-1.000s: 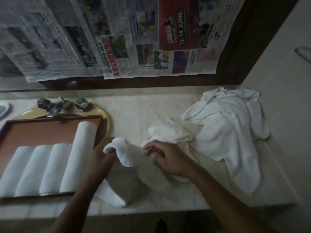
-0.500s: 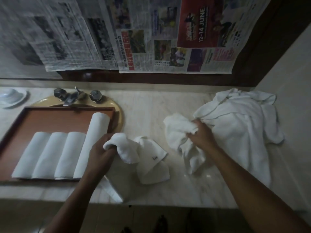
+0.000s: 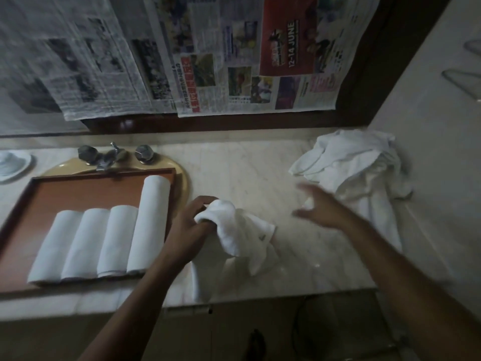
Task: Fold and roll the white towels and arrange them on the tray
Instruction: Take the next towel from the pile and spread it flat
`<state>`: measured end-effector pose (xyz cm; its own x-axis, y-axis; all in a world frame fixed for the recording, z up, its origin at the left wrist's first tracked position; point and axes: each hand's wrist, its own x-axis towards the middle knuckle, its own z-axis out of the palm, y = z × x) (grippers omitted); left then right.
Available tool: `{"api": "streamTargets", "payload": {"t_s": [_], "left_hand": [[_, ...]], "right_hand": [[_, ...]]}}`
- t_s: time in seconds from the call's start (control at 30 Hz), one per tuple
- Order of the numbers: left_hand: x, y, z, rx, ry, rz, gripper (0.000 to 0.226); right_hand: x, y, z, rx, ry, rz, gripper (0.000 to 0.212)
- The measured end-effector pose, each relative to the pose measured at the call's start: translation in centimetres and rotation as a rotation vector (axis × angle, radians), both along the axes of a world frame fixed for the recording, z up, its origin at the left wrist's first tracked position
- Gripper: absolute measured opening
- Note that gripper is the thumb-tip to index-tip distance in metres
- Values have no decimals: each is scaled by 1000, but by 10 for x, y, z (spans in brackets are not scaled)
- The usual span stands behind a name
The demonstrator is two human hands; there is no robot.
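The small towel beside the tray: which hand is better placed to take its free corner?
Probably the right hand: it is open, empty and hovers just right of the small towel. The left hand is busy gripping the towel's upper end.

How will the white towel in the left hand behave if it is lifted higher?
Probably floppy: the towel sags in folds below the left hand. Likely light, since a few fingers hold it up. It should hardly slide; its lower part lies crumpled on the counter.
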<state>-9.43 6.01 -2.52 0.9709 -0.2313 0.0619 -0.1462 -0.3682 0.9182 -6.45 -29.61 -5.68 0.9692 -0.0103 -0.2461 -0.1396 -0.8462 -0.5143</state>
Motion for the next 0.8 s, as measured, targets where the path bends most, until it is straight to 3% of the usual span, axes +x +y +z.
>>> {"api": "streamTargets", "payload": {"t_s": [0.13, 0.2, 0.3, 0.37, 0.47, 0.53, 0.6, 0.67, 0.8], "left_hand": [[-25, 13, 6, -24, -63, -65, 18], [-41, 25, 7, -34, -46, -76, 20], [-71, 45, 5, -30, -13, -67, 25], [-96, 58, 3, -55, 94, -30, 34], [-122, 90, -16, 95, 61, -144, 31], [-132, 113, -30, 317, 139, -327, 42], [-138, 128, -38, 477, 268, -549, 59], [-140, 128, -34, 437, 331, -644, 73], [-128, 97, -11, 257, 120, -385, 91]], "right_hand": [[-52, 89, -87, -297, 184, 344, 101], [-78, 112, -108, -318, 168, 349, 85], [-103, 127, -111, -261, 35, 238, 39], [-115, 133, -98, -228, 36, 152, 27], [-132, 133, -70, -30, 25, -83, 28], [-141, 130, -42, 141, -107, -228, 23], [-152, 133, -8, 241, -205, -225, 32], [-161, 141, 24, 294, -244, -124, 37], [-180, 174, 77, 322, -238, 95, 44]]}}
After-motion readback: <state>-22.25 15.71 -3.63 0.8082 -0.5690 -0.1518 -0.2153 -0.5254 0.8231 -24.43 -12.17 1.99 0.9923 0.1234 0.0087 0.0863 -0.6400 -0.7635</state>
